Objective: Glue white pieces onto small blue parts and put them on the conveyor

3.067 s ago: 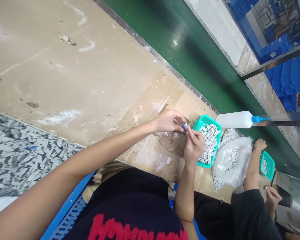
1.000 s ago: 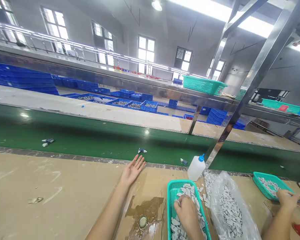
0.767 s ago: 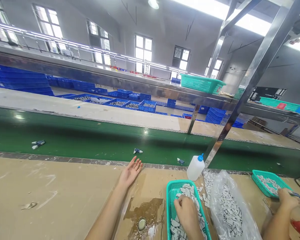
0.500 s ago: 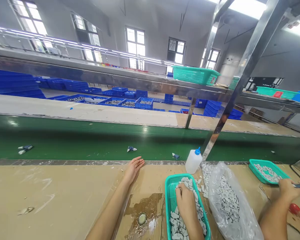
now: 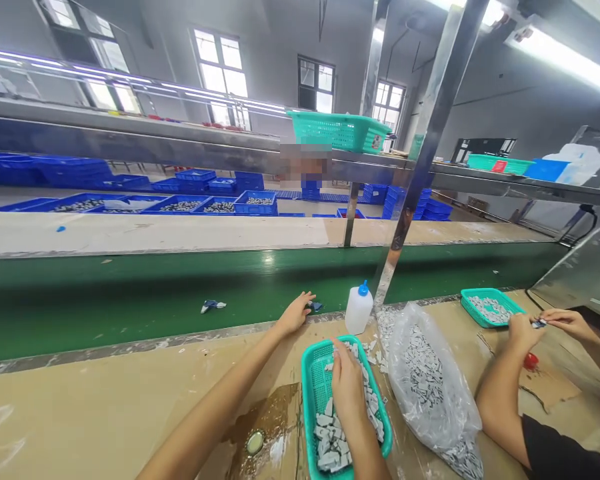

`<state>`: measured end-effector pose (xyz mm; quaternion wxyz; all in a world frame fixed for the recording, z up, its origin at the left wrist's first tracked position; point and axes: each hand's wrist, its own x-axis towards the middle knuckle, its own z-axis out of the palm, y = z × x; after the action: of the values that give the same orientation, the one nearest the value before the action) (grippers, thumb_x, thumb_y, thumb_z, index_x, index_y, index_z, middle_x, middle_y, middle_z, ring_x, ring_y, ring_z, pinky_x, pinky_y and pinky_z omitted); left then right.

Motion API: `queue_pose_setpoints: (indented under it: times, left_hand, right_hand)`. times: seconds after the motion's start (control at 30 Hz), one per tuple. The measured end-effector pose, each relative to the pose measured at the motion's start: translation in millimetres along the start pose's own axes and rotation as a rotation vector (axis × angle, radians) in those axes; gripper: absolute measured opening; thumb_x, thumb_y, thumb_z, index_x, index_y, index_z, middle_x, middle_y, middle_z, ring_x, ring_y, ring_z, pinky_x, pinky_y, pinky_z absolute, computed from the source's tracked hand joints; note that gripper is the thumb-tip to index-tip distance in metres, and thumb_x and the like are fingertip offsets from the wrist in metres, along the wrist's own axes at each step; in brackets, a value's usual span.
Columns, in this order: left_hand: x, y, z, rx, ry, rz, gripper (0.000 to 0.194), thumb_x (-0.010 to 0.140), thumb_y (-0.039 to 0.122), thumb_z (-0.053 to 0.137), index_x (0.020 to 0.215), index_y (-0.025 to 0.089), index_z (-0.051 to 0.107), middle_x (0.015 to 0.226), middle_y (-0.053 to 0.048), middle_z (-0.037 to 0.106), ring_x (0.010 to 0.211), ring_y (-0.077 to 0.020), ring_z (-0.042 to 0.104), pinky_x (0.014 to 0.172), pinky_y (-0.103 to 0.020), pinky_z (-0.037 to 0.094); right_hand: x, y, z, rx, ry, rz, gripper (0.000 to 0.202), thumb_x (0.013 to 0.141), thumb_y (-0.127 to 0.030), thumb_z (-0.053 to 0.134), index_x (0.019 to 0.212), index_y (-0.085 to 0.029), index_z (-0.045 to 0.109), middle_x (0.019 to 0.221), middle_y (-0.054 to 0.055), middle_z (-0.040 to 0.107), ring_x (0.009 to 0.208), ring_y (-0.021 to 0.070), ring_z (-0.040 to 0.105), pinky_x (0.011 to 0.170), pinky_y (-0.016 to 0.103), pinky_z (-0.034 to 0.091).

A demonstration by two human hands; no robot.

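Observation:
My left hand [image 5: 296, 313] reaches forward to the near edge of the green conveyor belt [image 5: 130, 300]. Its fingers are apart and their tips lie beside a small blue-grey piece [image 5: 315, 306] on the belt. My right hand [image 5: 347, 385] rests palm down inside a teal basket [image 5: 309, 393], on a heap of small grey-white parts [image 5: 330, 440]. The fingers curl over the parts, and any grip is hidden under the hand.
A white squeeze bottle [image 5: 359, 309] with a blue cap stands by a metal post [image 5: 414, 173]. A clear bag of parts [image 5: 423, 373] lies right of the basket. A co-worker's hands [image 5: 523, 330] work near a second teal basket [image 5: 490, 305]. Another blue-white piece [image 5: 211, 306] lies on the belt.
My left hand has moved forward from the cardboard to the belt edge, beside the blue-grey piece. The pieces on the belt have drifted left. My right hand stays in the basket.

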<state>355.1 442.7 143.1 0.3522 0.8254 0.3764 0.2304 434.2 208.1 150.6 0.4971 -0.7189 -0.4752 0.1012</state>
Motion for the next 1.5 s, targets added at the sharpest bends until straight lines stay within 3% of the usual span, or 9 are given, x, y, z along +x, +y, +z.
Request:
queue_pose_setpoints:
  times: [0.23,0.37,0.5,0.73,0.9,1.03,1.17,1.33,1.5]
  left_hand:
    - [4,-6,-1.9,-0.030,0.022,-0.036,0.019,0.073,0.026,0.062,0.089,0.018,0.067,0.113,-0.014,0.070,0.120,-0.0334,0.058,0.109,-0.047,0.038]
    - [-13,-8,-11.8,-0.247,0.149,-0.131,0.035,0.069,0.045,0.070,0.089,0.019,0.058,0.101,-0.014,0.071,0.108,-0.0318,0.064,0.098,-0.047,0.047]
    - [-55,-5,-24.9,-0.507,0.182,-0.198,0.062,0.058,0.062,0.075,0.093,0.017,0.051,0.093,-0.011,0.072,0.088,-0.0260,0.071,0.086,-0.042,0.055]
    - [-158,9,-42.3,-1.100,0.276,-0.307,0.065,0.051,0.043,0.091,0.100,0.013,0.062,0.079,-0.002,0.068,0.077,-0.0177,0.068,0.083,-0.036,0.058]
    - [-198,-1,-43.3,-1.244,0.424,-0.307,0.060,0.053,0.040,0.091,0.100,0.011,0.069,0.083,-0.004,0.069,0.073,-0.0133,0.066,0.082,-0.030,0.057]
    - [-206,-12,-39.2,-1.360,0.512,-0.268,0.057,0.052,0.041,0.092,0.096,0.011,0.071,0.087,-0.005,0.069,0.073,-0.0132,0.065,0.080,-0.030,0.055]
    - [-208,-17,-40.1,-1.420,0.510,-0.249,0.060,0.049,0.046,0.092,0.093,0.011,0.071,0.085,-0.005,0.070,0.073,-0.0128,0.065,0.075,-0.026,0.052]
    - [-211,-22,-51.8,-1.336,0.535,-0.197,0.054,0.053,0.046,0.090,0.088,0.010,0.071,0.085,-0.007,0.071,0.077,-0.0131,0.064,0.079,-0.026,0.047]
    - [-214,-25,-59.9,-1.333,0.566,-0.144,0.051,0.057,0.046,0.088,0.089,0.010,0.071,0.087,-0.007,0.070,0.078,-0.0126,0.063,0.082,-0.028,0.045]
  right_hand:
    - [1,-11,-5,0.024,-0.020,0.034,0.031,0.094,-0.027,0.040,0.108,-0.020,0.068,0.098,0.008,0.073,0.083,0.0219,0.068,0.074,0.031,0.051]
    - [2,-10,-4,-0.010,-0.042,0.030,0.019,0.088,-0.027,0.052,0.096,-0.019,0.066,0.066,0.001,0.065,0.056,0.0190,0.059,0.056,0.027,0.041]
    - [1,-5,-4,0.007,-0.091,-0.016,0.023,0.086,-0.024,0.048,0.095,-0.019,0.069,0.063,0.000,0.062,0.053,0.0167,0.054,0.053,0.026,0.037]
    - [-2,1,-4,0.224,-0.289,0.031,0.044,0.089,-0.033,0.047,0.128,-0.015,0.057,0.077,0.004,0.069,0.058,0.0171,0.060,0.054,0.026,0.047]
    - [-7,-15,-16,0.316,-0.382,0.036,0.027,0.087,-0.040,0.061,0.105,-0.020,0.064,0.107,0.011,0.071,0.098,0.0227,0.068,0.089,0.037,0.053]
    - [-20,-42,-17,0.240,-0.503,-0.073,0.025,0.089,-0.038,0.061,0.106,-0.021,0.071,0.106,0.009,0.070,0.090,0.0205,0.067,0.078,0.033,0.055]
    - [-42,-53,5,0.096,-0.657,-0.147,0.037,0.092,-0.037,0.057,0.124,-0.020,0.066,0.101,0.009,0.072,0.083,0.0186,0.066,0.076,0.032,0.054]
    - [-56,-43,25,-0.062,-0.623,-0.143,0.032,0.089,-0.039,0.060,0.109,-0.015,0.070,0.100,0.010,0.075,0.079,0.0192,0.069,0.076,0.033,0.055]
    - [-52,-47,26,-0.163,-0.597,-0.345,0.021,0.091,-0.031,0.058,0.097,-0.018,0.073,0.096,0.008,0.074,0.088,0.0204,0.068,0.084,0.035,0.053]
